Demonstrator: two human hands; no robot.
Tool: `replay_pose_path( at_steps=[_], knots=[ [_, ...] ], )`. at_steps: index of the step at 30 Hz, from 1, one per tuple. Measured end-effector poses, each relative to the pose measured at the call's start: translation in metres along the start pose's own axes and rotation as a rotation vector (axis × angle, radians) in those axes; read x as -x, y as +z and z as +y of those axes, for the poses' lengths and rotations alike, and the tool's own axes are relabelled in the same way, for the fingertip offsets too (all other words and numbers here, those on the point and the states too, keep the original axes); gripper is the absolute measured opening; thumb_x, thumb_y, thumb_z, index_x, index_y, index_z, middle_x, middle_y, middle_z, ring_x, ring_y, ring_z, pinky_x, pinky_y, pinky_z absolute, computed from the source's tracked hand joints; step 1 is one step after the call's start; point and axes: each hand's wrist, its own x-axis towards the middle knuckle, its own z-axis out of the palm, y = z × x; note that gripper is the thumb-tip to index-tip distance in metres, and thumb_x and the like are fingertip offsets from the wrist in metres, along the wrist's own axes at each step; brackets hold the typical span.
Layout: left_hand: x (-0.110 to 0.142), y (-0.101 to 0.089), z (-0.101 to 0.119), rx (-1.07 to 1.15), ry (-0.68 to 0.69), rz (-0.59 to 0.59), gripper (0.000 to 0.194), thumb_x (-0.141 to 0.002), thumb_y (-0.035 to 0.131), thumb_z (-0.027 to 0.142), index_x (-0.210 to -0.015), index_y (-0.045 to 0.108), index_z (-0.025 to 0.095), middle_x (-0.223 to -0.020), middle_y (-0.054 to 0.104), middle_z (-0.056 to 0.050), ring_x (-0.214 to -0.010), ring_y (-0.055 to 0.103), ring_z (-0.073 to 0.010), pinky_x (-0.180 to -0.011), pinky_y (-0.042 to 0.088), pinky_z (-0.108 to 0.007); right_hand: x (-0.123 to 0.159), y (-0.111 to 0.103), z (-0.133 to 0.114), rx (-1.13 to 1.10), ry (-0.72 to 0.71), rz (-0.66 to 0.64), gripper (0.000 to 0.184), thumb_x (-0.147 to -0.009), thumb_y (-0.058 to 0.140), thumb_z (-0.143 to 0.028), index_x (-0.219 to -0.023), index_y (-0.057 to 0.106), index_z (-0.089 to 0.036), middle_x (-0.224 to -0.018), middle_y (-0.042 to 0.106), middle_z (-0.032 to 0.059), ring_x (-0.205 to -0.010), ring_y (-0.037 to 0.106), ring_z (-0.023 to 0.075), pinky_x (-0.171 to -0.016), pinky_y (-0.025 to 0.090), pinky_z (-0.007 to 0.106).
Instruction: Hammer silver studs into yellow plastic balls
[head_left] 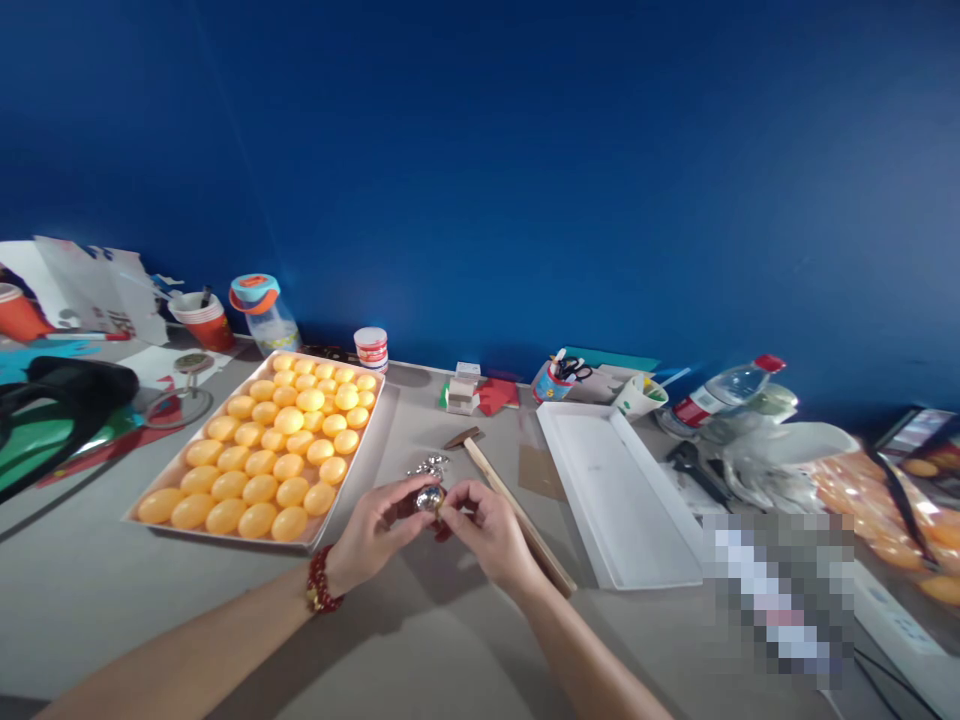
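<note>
A shiny silver ball (429, 498) is gripped between the thumb and fingers of my left hand (379, 530), which wears a dark red bead bracelet. At the ball's right edge, my right hand (487, 525) is closed in a pinch. Whether a small separate part sits between its fingertips, I cannot tell. Just behind the ball lie several small silver pieces (433, 464) on the grey table (420, 640). A wooden-handled hammer (510, 490) lies slantwise, its head farther back and its handle passing beside my right hand.
Left stands a shallow box (307, 546) of orange balls (260, 461). Right lies a white tray (615, 500), with a bottle (724, 392) and plastic-wrapped orange balls (877, 500) beyond. A small carton (459, 395), red paper (497, 396) and pen cup (551, 382) line the blue wall.
</note>
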Motion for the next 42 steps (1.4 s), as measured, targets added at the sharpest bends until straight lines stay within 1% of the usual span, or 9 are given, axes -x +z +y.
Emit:
replay_pose_path(
  at_steps=[6, 10, 14, 26, 31, 36, 38, 40, 42],
  knots=[
    [0.0, 0.0, 0.002, 0.007, 0.007, -0.001, 0.04, -0.086, 0.064, 0.033, -0.124, 0.064, 0.018, -0.123, 0.069, -0.011, -0.112, 0.064, -0.0269, -0.093, 0.055, -0.035, 0.0, -0.001, 0.003, 0.009, 0.002, -0.002, 0.022, -0.086, 0.066, -0.037, -0.081, 0.058, -0.018, -0.074, 0.063, -0.0003, -0.065, 0.067, 0.0147, -0.063, 0.054, 0.026],
    [0.0, 0.0, -0.002, 0.002, 0.005, 0.001, 0.04, -0.086, 0.064, 0.034, -0.123, 0.064, 0.018, -0.124, 0.069, -0.011, -0.112, 0.064, -0.0272, -0.093, 0.055, -0.035, 0.0, -0.001, 0.003, 0.013, 0.005, -0.01, 0.023, -0.086, 0.065, -0.039, -0.081, 0.057, -0.018, -0.074, 0.064, 0.0, -0.064, 0.067, 0.0146, -0.063, 0.054, 0.026],
    [0.0, 0.0, -0.003, 0.018, 0.015, 0.003, 0.041, -0.086, 0.064, 0.034, -0.123, 0.064, 0.017, -0.123, 0.069, -0.012, -0.112, 0.064, -0.0279, -0.094, 0.054, -0.037, 0.0, 0.001, 0.0, 0.052, 0.001, 0.011, 0.025, -0.086, 0.065, -0.041, -0.081, 0.057, -0.018, -0.073, 0.064, 0.0005, -0.064, 0.067, 0.0152, -0.062, 0.055, 0.026],
    [0.001, 0.0, 0.002, -0.001, 0.002, -0.002, 0.039, -0.086, 0.064, 0.033, -0.122, 0.065, 0.018, -0.125, 0.068, -0.01, -0.114, 0.063, -0.0274, -0.094, 0.054, -0.035, 0.001, 0.001, 0.001, 0.068, -0.002, 0.005, 0.021, -0.088, 0.063, -0.037, -0.083, 0.056, -0.018, -0.074, 0.064, 0.001, -0.064, 0.067, 0.015, -0.062, 0.053, 0.026],
    [0.0, 0.001, 0.006, 0.018, 0.011, -0.002, 0.038, -0.086, 0.065, 0.033, -0.121, 0.065, 0.018, -0.123, 0.069, -0.01, -0.112, 0.064, -0.0263, -0.094, 0.053, -0.035, 0.001, 0.0, 0.001, 0.066, -0.021, 0.001, 0.021, -0.087, 0.063, -0.037, -0.081, 0.055, -0.018, -0.074, 0.062, -0.0008, -0.062, 0.067, 0.0136, -0.06, 0.052, 0.025],
    [-0.001, 0.005, 0.004, 0.17, -0.015, 0.024, 0.037, -0.084, 0.068, 0.031, -0.118, 0.066, 0.017, -0.121, 0.069, -0.011, -0.109, 0.064, -0.0257, -0.093, 0.053, -0.035, 0.0, -0.001, 0.005, -0.055, -0.009, 0.016, 0.026, -0.083, 0.068, -0.042, -0.083, 0.054, -0.02, -0.07, 0.063, -0.0019, -0.058, 0.064, 0.0134, -0.058, 0.052, 0.026],
    [0.0, 0.007, 0.002, 0.297, -0.045, 0.019, 0.038, -0.084, 0.068, 0.032, -0.119, 0.065, 0.018, -0.12, 0.069, -0.011, -0.102, 0.066, -0.0248, -0.086, 0.056, -0.035, 0.0, -0.001, 0.005, -0.116, -0.009, 0.02, 0.028, -0.083, 0.068, -0.044, -0.086, 0.054, -0.02, -0.07, 0.064, -0.0015, -0.058, 0.063, 0.0137, -0.056, 0.053, 0.026],
    [0.0, 0.009, 0.001, 0.435, -0.069, -0.004, 0.039, -0.084, 0.068, 0.033, -0.12, 0.064, 0.019, -0.114, 0.071, -0.011, -0.091, 0.069, -0.0226, -0.079, 0.058, -0.035, 0.0, -0.001, 0.004, -0.172, -0.012, 0.012, 0.029, -0.083, 0.068, -0.045, -0.09, 0.053, -0.021, -0.073, 0.064, -0.0011, -0.059, 0.063, 0.0136, -0.056, 0.053, 0.026],
    [0.0, 0.011, 0.003, 0.527, -0.08, -0.03, 0.038, -0.084, 0.069, 0.034, -0.119, 0.064, 0.02, -0.106, 0.072, -0.009, -0.085, 0.069, -0.021, -0.077, 0.058, -0.036, 0.001, 0.0, 0.003, -0.209, -0.023, -0.008, 0.03, -0.083, 0.068, -0.045, -0.092, 0.053, -0.021, -0.073, 0.064, -0.0012, -0.06, 0.062, 0.013, -0.056, 0.053, 0.026]
  ],
)
